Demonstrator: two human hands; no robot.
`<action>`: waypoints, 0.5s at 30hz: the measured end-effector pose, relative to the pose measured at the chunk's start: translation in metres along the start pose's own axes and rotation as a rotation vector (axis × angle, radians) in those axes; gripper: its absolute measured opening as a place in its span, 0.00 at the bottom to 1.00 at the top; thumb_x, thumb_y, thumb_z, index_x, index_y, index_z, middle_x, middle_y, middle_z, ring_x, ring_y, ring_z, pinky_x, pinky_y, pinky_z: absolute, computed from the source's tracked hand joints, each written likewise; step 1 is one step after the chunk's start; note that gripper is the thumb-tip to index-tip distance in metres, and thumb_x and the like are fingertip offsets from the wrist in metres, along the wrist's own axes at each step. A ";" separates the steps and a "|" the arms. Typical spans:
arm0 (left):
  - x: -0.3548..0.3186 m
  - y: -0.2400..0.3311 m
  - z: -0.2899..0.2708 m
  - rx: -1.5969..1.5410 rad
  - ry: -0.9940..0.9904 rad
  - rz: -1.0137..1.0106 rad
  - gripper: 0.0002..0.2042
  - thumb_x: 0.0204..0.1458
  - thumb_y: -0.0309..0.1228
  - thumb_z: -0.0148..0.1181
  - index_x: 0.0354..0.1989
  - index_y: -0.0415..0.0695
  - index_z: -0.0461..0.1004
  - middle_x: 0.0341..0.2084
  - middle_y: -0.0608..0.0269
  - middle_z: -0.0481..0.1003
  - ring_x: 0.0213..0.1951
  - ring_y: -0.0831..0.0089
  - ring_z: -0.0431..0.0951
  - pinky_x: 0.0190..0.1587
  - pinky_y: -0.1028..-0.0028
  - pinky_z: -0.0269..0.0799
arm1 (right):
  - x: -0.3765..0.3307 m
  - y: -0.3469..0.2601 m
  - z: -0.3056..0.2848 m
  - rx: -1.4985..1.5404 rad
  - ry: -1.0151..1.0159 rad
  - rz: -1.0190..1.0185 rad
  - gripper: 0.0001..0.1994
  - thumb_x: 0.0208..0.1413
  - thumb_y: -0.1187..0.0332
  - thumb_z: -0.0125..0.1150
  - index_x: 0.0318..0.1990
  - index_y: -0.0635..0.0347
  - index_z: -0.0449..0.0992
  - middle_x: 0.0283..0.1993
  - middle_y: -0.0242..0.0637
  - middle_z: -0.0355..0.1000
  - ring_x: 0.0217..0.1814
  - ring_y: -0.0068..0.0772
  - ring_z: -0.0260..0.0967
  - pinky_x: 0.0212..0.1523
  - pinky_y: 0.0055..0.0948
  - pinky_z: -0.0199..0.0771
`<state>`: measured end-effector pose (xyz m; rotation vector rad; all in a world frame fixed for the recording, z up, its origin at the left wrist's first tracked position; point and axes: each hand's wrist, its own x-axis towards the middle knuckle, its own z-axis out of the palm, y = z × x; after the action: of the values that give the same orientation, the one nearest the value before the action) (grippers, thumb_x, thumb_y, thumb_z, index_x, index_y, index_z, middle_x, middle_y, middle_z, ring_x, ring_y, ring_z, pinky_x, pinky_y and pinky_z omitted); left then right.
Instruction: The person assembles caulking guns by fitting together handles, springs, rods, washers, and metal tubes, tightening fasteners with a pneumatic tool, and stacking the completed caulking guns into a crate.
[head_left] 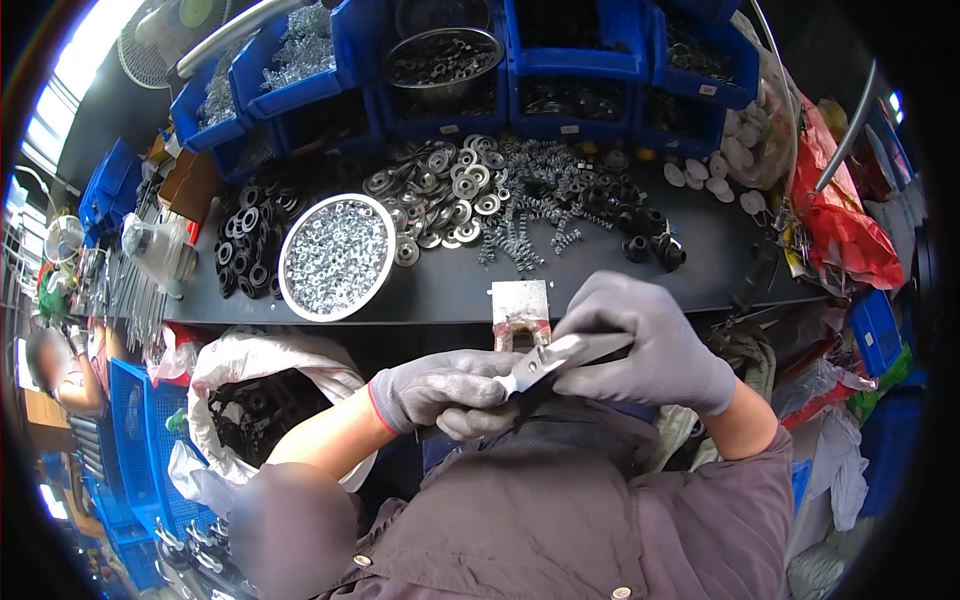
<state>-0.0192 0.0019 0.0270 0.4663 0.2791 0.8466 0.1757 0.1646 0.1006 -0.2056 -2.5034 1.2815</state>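
Head view: I see the gloved left hand point(447, 388) pinching one end of a silver metal piece point(548, 362), the gloved right hand point(645, 345) gripping its other end, before the torso. It seems mid-handling, not yet set down; how much remains, I can't tell. Beyond lie loose springs point(525, 235) and washers point(465, 187); bin labels point(569, 129) are illegible.

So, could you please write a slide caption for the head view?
Left hand and right hand, gloved in grey, hold a metal part before a workbench with springs and blue bins.
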 end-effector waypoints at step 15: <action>0.005 0.002 0.001 -0.005 0.004 0.029 0.24 0.63 0.40 0.51 0.65 0.46 0.56 0.18 0.69 0.60 0.13 0.89 0.50 0.13 0.85 0.41 | 0.004 -0.014 -0.015 0.226 -0.165 0.229 0.17 0.40 0.68 0.72 0.40 0.63 0.80 0.34 0.38 0.73 0.39 0.31 0.73 0.40 0.28 0.71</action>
<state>-0.0167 0.0066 0.0286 0.4648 0.2748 0.8763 0.1775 0.1692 0.1213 -0.3538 -2.4978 1.7245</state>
